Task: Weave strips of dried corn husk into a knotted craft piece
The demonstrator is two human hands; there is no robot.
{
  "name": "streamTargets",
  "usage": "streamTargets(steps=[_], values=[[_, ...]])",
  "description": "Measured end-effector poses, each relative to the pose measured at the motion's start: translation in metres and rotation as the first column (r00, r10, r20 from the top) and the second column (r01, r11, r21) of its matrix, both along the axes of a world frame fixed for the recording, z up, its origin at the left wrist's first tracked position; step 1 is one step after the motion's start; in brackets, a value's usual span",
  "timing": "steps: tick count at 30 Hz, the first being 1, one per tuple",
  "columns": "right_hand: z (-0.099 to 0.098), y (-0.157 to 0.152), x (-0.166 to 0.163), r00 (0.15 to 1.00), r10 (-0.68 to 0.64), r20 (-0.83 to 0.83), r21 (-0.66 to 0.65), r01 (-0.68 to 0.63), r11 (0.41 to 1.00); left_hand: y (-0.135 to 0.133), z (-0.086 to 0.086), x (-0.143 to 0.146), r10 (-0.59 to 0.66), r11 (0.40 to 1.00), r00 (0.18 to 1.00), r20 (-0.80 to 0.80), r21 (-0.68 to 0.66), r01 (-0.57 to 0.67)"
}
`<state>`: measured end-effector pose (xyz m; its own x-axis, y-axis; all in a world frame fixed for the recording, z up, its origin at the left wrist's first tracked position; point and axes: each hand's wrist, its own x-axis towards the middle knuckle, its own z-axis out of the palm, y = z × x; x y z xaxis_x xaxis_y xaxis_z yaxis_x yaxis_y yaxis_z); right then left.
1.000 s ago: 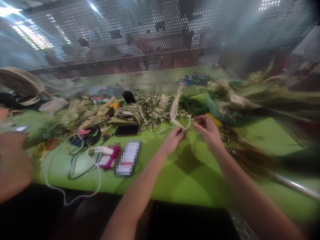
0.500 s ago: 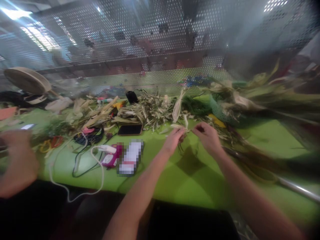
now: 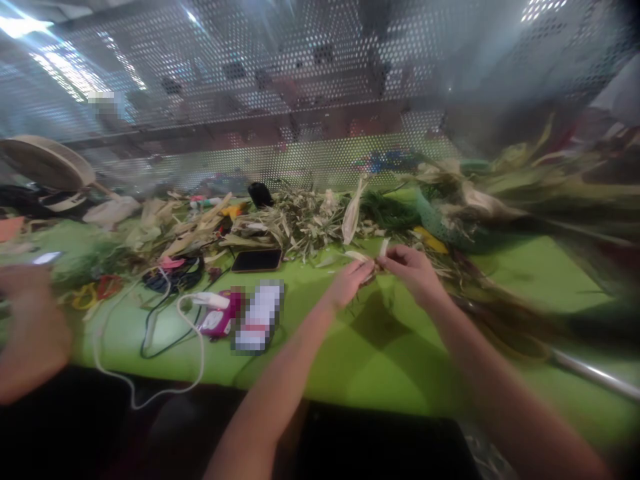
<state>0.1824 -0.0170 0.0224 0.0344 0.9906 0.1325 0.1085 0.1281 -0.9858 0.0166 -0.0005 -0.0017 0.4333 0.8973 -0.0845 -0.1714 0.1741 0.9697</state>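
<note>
Above the green tabletop, my left hand [image 3: 353, 281] is closed in a pinch on a small piece made of dried corn husk strips [image 3: 357, 256]. My right hand [image 3: 413, 268] meets it from the right, thumb and fingertips pinched together on the same husk piece. One pale strip end [image 3: 384, 247] stands up by the right fingertips, and thin dark strands hang beneath the hands. Most of the piece is hidden by my fingers. Just behind lies a long folded corn husk [image 3: 353, 217], beside a heap of husk scraps [image 3: 305, 223].
Left of my forearm are a lit phone [image 3: 260, 317], a purple power bank [image 3: 220, 317] with a white cable, and a dark phone [image 3: 257, 261]. A green basket [image 3: 440, 217] of husks stands at right, near a metal rod [image 3: 595, 372]. Another person's arm [image 3: 33, 320] rests at far left.
My right hand has come left until its fingertips meet the piece at my left hand. The pale strip end now stands against the right fingers. The view has shifted slightly.
</note>
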Motion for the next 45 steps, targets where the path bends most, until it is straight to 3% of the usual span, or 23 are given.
streamTargets(steps=[4, 9, 12, 17, 22, 25, 28, 33, 40, 45], values=[[-0.001, -0.001, -0.002, 0.998, -0.028, -0.054, 0.004, 0.029, 1.000, -0.002, 0.003, -0.002, -0.056, 0.984, 0.985, -0.166, 0.155, 0.082], [-0.004, -0.001, -0.001, 0.991, -0.126, -0.036, 0.059, 0.128, 0.990, -0.005, 0.013, -0.001, -0.108, 0.953, 0.976, -0.187, 0.262, 0.156], [-0.005, 0.000, 0.001, 0.988, -0.153, -0.007, 0.074, 0.153, 0.985, -0.003, 0.006, 0.002, -0.073, 0.986, 0.993, -0.090, 0.146, 0.085], [-0.006, 0.002, 0.004, 0.972, -0.236, -0.008, 0.125, 0.235, 0.964, 0.006, -0.009, 0.004, 0.173, 0.983, 0.973, 0.151, -0.095, -0.160], [-0.012, -0.005, -0.011, 0.974, -0.096, 0.206, 0.094, 0.078, 0.993, 0.007, -0.011, 0.009, 0.156, 0.986, 0.953, 0.261, -0.103, -0.134], [-0.016, -0.009, -0.018, 0.936, -0.086, 0.340, 0.137, 0.041, 0.990, 0.003, -0.014, 0.014, 0.110, 0.993, 0.962, 0.249, -0.069, -0.096], [-0.017, -0.011, -0.020, 0.919, -0.104, 0.379, 0.175, 0.039, 0.984, 0.001, -0.015, 0.013, 0.152, 0.987, 0.974, 0.167, -0.069, -0.143], [-0.016, -0.010, -0.019, 0.926, -0.079, 0.368, 0.197, 0.006, 0.980, 0.002, -0.007, 0.007, 0.222, 0.971, 0.970, 0.096, -0.113, -0.211], [-0.018, -0.005, -0.015, 0.944, -0.078, 0.321, 0.182, 0.020, 0.983, 0.001, 0.005, 0.009, 0.313, 0.929, 0.931, 0.188, -0.265, -0.259], [-0.017, -0.005, -0.011, 0.960, -0.068, 0.270, 0.129, 0.034, 0.991, 0.001, 0.008, 0.004, 0.284, 0.949, 0.942, 0.178, -0.192, -0.250]])
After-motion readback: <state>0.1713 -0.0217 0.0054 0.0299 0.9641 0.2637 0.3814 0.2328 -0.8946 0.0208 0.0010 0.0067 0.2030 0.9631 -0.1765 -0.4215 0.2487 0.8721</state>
